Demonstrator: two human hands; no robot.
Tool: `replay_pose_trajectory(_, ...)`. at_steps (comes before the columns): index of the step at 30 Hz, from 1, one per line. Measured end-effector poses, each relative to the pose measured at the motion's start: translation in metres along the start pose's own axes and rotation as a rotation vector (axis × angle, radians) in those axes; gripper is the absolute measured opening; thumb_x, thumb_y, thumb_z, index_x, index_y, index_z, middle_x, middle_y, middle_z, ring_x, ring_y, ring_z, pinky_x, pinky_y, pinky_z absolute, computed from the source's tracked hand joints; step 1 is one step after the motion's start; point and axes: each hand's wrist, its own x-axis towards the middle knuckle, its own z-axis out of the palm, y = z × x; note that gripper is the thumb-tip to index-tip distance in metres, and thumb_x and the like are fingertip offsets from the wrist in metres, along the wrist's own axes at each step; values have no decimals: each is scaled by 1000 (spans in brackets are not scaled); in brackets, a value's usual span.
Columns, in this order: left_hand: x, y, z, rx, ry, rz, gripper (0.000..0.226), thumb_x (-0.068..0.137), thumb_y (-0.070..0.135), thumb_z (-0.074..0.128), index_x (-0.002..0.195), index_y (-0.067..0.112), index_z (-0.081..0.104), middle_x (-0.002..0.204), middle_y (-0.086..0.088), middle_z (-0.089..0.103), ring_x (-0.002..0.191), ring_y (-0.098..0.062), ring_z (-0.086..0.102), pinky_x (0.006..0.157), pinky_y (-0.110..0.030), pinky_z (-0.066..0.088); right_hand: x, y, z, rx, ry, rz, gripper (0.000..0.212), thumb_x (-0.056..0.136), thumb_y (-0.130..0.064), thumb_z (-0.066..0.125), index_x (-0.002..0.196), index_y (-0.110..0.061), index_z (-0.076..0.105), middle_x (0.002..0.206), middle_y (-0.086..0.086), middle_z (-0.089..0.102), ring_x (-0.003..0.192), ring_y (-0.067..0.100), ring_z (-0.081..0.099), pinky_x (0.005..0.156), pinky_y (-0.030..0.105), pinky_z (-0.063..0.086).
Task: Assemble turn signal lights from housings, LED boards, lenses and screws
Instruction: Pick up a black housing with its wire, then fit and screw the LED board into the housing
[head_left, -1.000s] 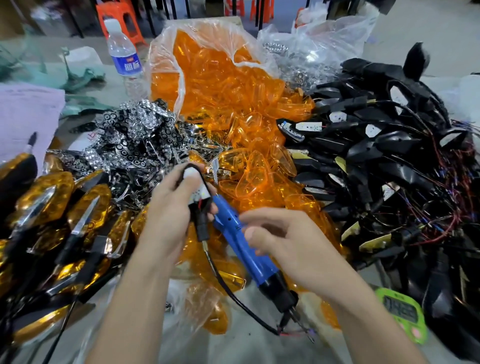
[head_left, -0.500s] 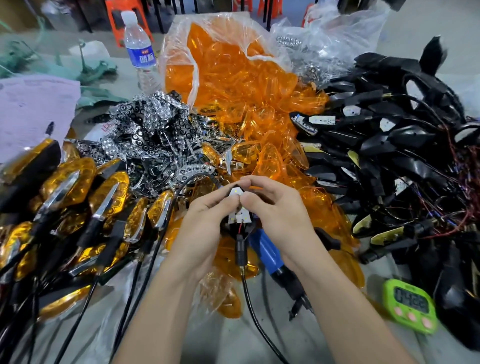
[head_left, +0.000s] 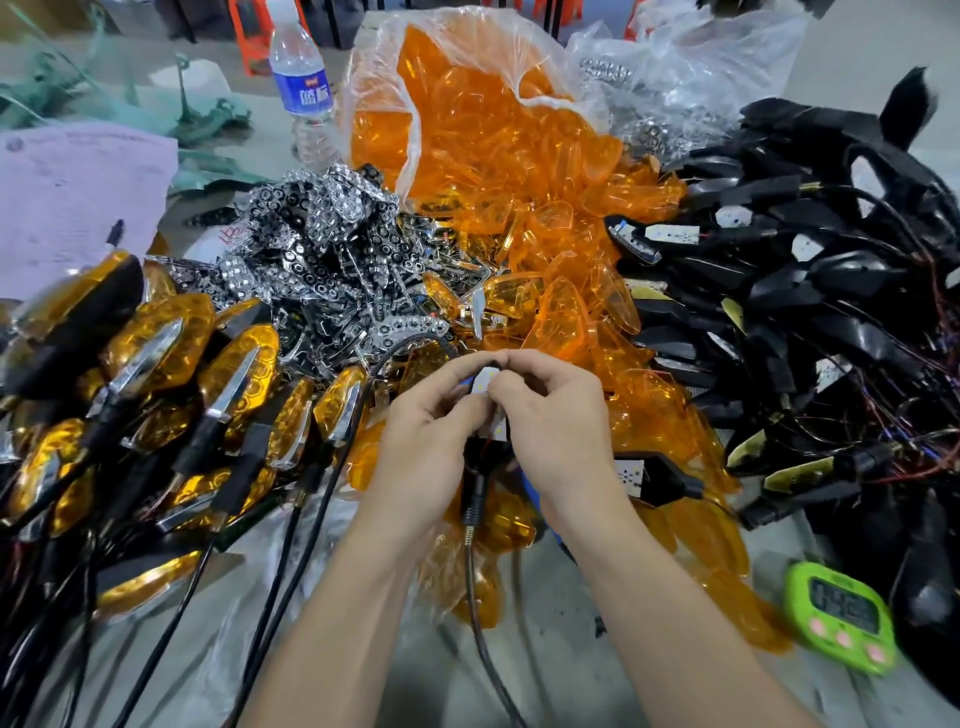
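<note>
My left hand (head_left: 426, 431) and my right hand (head_left: 556, 426) meet at the centre of the table, both pinching a white LED board (head_left: 487, 384) seated in a black housing (head_left: 480, 467) whose black cable (head_left: 475, 597) runs toward me. The housing is mostly hidden by my fingers. Behind my hands lies a heap of orange lenses (head_left: 519, 218) spilling from a clear bag. A pile of chrome reflector boards (head_left: 322, 244) sits at centre left. Black housings with wires (head_left: 805, 312) are heaped on the right. Finished amber lights (head_left: 156, 374) lie on the left.
A green timer (head_left: 841, 618) sits at the front right. A water bottle (head_left: 304, 88) stands at the back. A purple paper (head_left: 72, 187) lies at the far left. A clear bag of small parts (head_left: 675, 88) sits at the back right. A sliver of the blue screwdriver (head_left: 532, 493) shows under my right wrist.
One second ago my right hand touched the blue screwdriver while my left held the housing. Now both hands pinch the LED board on the housing, and the screwdriver lies below.
</note>
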Motion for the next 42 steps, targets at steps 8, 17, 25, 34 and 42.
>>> replay_pose_trajectory(8, 11, 3, -14, -93, 263, -41, 36, 91, 8, 59, 108, 30, 83, 89, -5, 77, 78, -23, 65, 81, -61, 60, 32, -19, 24, -138, -81, -68, 19, 89, -35, 66, 75, -45, 76, 84, -29, 74, 86, -6, 69, 69, 18, 55)
replay_pose_trajectory(17, 16, 9, -39, -290, 463, -90, 40, 100, -8, 52, 99, 17, 84, 85, -14, 70, 65, -24, 67, 62, -36, 63, 107, -46, 76, -876, -338, -333, 33, 96, -4, 56, 110, -24, 79, 116, -1, 76, 102, 20, 71, 90, 35, 60)
replay_pose_trajectory(25, 18, 9, -45, -282, 530, -117, 35, 100, -5, 53, 108, 15, 80, 85, -12, 74, 66, -21, 72, 59, -32, 60, 115, -48, 89, -1113, -495, -442, 27, 90, -2, 65, 93, -28, 72, 100, 2, 73, 88, 25, 70, 78, 41, 62)
replay_pose_trajectory(34, 20, 10, -26, -246, 389, -158, 41, 96, -9, 54, 94, 19, 84, 84, -11, 79, 77, -23, 76, 68, -32, 64, 59, -49, 0, 239, -188, 40, 20, 96, 4, 65, 106, -11, 58, 69, 7, 71, 55, 23, 66, 52, 31, 55)
replay_pose_trajectory(42, 16, 16, 8, -181, 287, -187, 38, 92, -6, 58, 86, 22, 83, 88, -3, 80, 78, -15, 71, 68, -29, 60, 10, -29, -57, 259, -193, 94, 26, 89, 10, 67, 92, -15, 60, 76, 3, 64, 63, 13, 56, 54, 18, 46)
